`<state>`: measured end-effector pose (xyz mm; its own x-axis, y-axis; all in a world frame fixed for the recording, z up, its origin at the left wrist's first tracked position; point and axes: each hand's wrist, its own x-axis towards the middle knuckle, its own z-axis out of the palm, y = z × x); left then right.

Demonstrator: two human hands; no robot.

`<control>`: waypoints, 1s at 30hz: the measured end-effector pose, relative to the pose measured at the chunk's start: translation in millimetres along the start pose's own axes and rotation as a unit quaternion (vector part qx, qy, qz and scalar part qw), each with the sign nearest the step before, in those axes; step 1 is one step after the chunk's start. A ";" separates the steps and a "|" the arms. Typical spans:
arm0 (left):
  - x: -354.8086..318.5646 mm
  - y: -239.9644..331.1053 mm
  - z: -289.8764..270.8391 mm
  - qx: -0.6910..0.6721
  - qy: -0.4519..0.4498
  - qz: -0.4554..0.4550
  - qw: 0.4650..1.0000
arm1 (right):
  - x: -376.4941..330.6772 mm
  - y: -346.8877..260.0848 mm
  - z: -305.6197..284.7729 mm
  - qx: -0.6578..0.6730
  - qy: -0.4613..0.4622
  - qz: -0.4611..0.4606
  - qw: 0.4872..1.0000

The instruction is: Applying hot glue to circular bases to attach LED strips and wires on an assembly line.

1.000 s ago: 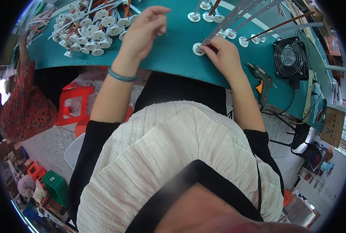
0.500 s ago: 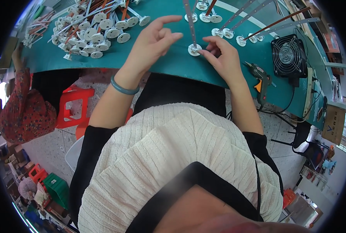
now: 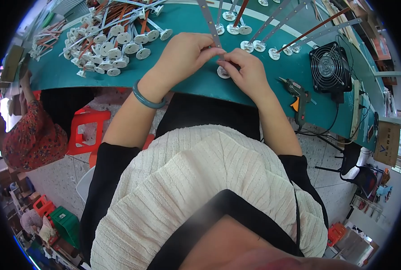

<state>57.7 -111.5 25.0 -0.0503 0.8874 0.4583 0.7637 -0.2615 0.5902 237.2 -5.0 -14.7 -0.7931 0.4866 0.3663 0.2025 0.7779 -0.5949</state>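
A grey perforated strip (image 3: 208, 21) rises from a round white base (image 3: 223, 72) near the table's front edge. My left hand (image 3: 186, 57) pinches this strip low down, thumb and fingers closed on it. From the other side, my right hand (image 3: 247, 72) has its fingers curled and pressed together at the strip's lower end, just above the base; its fingertips meet those of my left hand. Whatever is between the right fingertips is hidden. Similar grey strips (image 3: 272, 28) and a brown strip (image 3: 316, 29) stand on white round bases beyond and to the right.
A heap of white-based strips (image 3: 115, 45) covers the left of the green table (image 3: 173, 85). At right lie a glue gun (image 3: 299, 100) and a black fan (image 3: 330, 67) with cables. A person in a red patterned sleeve (image 3: 34, 135) sits at far left, beside a red stool (image 3: 87, 130).
My left hand has come down and right from the air to take hold of the grey strip. My right hand has shifted slightly left, its fingers drawing to the strip's lower end.
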 end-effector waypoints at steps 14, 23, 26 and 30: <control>-20.4 -28.7 -90.0 -0.572 0.261 -0.049 0.776 | -4.3 1.8 -5.2 0.044 -0.002 0.003 0.999; -35.3 -23.8 -26.7 -0.415 0.145 -0.171 0.882 | -5.5 3.2 -2.3 0.062 0.010 0.021 0.998; -38.5 -15.6 -1.3 -0.442 0.074 -0.260 0.855 | -6.5 8.6 -0.1 0.064 0.052 0.022 0.996; -43.7 -15.8 17.9 -0.552 0.024 -0.339 0.762 | -6.7 16.5 6.7 0.069 0.103 0.061 0.990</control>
<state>59.4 -139.4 -16.3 -0.2354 0.9528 -0.1916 -0.4528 0.0670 0.8891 242.1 1.9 -31.8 -0.6297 0.6565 0.4153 0.1983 0.6528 -0.7311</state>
